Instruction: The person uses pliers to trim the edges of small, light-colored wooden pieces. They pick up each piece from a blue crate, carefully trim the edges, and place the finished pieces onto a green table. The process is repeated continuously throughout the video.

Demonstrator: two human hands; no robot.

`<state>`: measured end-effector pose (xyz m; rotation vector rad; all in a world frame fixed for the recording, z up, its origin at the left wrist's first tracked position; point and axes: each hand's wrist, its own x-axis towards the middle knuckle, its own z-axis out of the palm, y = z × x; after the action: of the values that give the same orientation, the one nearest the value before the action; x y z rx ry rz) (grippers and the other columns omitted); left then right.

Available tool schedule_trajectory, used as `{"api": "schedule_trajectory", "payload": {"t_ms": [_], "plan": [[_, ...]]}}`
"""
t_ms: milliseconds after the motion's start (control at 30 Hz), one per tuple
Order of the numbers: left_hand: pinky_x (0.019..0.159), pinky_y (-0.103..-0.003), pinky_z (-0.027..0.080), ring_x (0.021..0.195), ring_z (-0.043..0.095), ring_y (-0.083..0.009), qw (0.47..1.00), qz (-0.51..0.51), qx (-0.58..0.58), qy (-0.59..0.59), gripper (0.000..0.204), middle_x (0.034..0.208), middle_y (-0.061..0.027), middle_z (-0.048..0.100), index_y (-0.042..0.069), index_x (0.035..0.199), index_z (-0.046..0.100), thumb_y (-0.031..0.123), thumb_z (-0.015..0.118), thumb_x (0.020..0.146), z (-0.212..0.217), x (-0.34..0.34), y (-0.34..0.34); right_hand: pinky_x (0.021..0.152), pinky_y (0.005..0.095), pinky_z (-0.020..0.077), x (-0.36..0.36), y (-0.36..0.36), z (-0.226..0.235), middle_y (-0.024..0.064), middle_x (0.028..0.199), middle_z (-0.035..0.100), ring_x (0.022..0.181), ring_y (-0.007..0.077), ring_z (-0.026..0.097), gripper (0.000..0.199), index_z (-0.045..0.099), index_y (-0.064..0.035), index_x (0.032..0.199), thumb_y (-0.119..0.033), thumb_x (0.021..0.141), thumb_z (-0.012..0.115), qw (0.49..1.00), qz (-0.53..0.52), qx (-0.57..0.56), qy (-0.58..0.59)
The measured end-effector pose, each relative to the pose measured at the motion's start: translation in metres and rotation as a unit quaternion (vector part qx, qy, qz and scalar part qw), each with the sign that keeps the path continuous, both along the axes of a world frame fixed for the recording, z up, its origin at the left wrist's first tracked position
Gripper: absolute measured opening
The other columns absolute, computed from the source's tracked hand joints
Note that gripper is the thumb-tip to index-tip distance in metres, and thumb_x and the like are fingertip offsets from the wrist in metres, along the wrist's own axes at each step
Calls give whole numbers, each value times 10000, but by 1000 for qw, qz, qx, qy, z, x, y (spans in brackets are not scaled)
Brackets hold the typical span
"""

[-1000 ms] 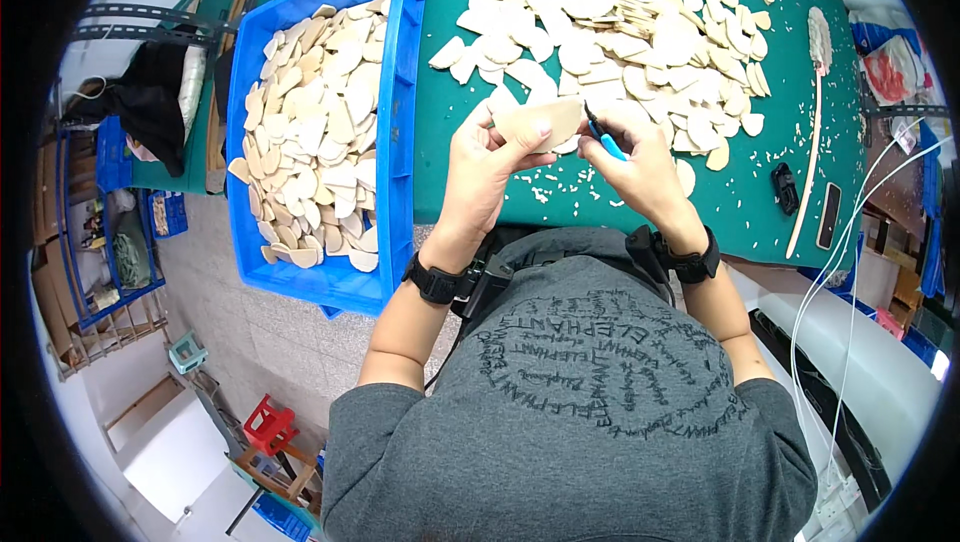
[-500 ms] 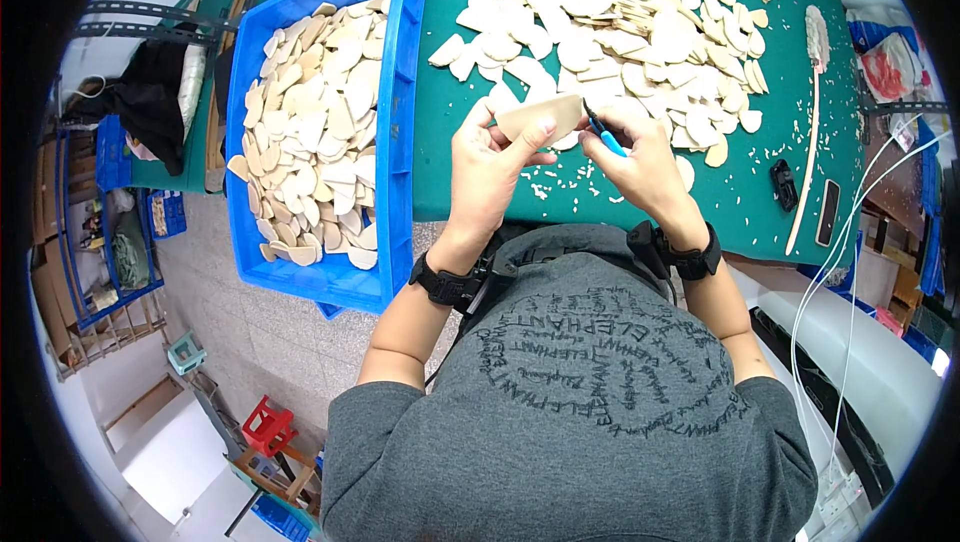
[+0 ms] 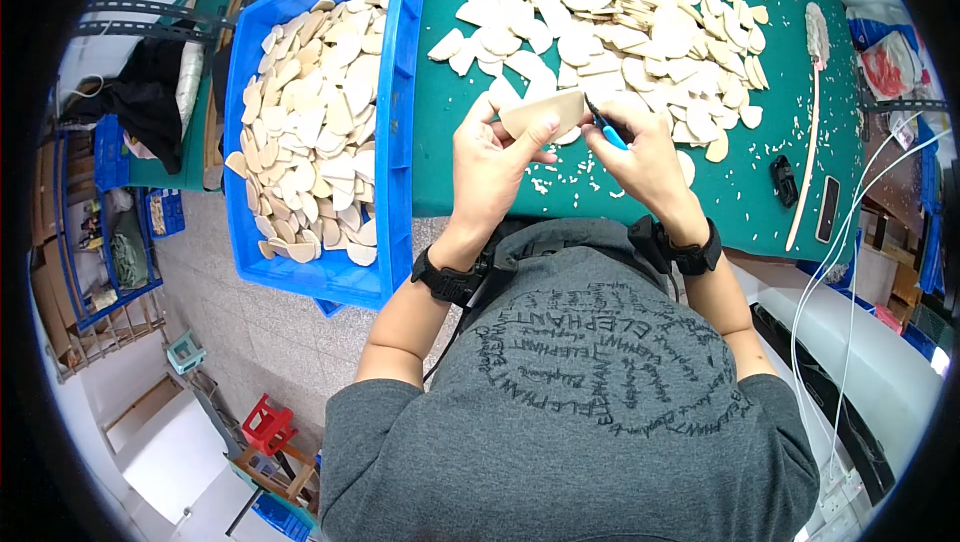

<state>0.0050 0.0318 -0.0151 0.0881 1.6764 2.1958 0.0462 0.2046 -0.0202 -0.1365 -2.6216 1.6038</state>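
Pinched in my left hand (image 3: 490, 152) is a flat cream half-round pad (image 3: 545, 115), held up over the near edge of the green table. My right hand (image 3: 640, 152) grips a small cutting tool with blue handles (image 3: 611, 134), which looks like nippers. Its dark tip meets the right edge of the pad. Whether the jaws are open cannot be made out. Beyond my hands a wide heap of similar cream pads (image 3: 600, 37) covers the table, and small pale scraps (image 3: 565, 180) lie just below the pad.
At the left stands a blue crate (image 3: 402, 122) filled with such pads. On the green tabletop (image 3: 735, 207) at the right lie a black clip-like object (image 3: 784, 182), a phone (image 3: 828, 210) and a long-handled brush (image 3: 810, 132). White cables (image 3: 850, 217) hang at the right.
The pad and my left hand have shifted very slightly to the right. The tool's tip stays at the pad's right edge; both grips look the same.
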Motion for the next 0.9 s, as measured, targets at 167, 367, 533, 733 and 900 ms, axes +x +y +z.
{"api": "schedule_trajectory", "payload": {"t_ms": [167, 367, 533, 733, 900], "plan": [[580, -238, 566, 791, 646, -125, 1000, 1, -6, 2, 247, 920, -129, 653, 5, 960, 507, 81, 700, 826, -5, -1, -1, 699, 287, 509, 0, 0, -5, 125, 799, 687, 733, 186, 671, 173, 671, -16, 915, -109, 776, 633, 999, -4, -8, -38], [585, -244, 565, 818, 648, -146, 999, 39, 0, -21, 247, 951, -142, 651, -16, 978, 507, 73, 685, 833, -6, -4, -12, 568, 249, 444, -3, -4, -6, 57, 668, 629, 596, 91, 565, 141, 669, -9, 892, -112, 803, 634, 998, -24, -42, -29], [568, -222, 541, 815, 652, -139, 990, 134, -37, 15, 233, 963, -114, 654, -8, 999, 536, 77, 677, 834, 4, -27, -60, 535, 203, 387, -3, 6, -10, -18, 676, 563, 598, 38, 483, 152, 661, -12, 899, -151, 837, 648, 993, -33, -104, -48], [537, -195, 531, 791, 660, -133, 992, -4, 30, -124, 286, 942, -115, 656, -19, 1029, 522, 71, 688, 815, 9, -8, -37, 597, 213, 447, -15, -15, 20, 3, 821, 606, 674, 68, 540, 225, 635, -28, 982, -203, 850, 689, 964, 45, -262, -27], [522, -178, 525, 774, 664, -135, 983, -63, 64, -161, 333, 943, -127, 653, -35, 1076, 502, 83, 678, 820, 8, -6, -28, 580, 215, 435, -18, -6, 20, 1, 698, 573, 618, 71, 520, 169, 598, -13, 877, -178, 907, 615, 964, 67, -256, 0]]}}
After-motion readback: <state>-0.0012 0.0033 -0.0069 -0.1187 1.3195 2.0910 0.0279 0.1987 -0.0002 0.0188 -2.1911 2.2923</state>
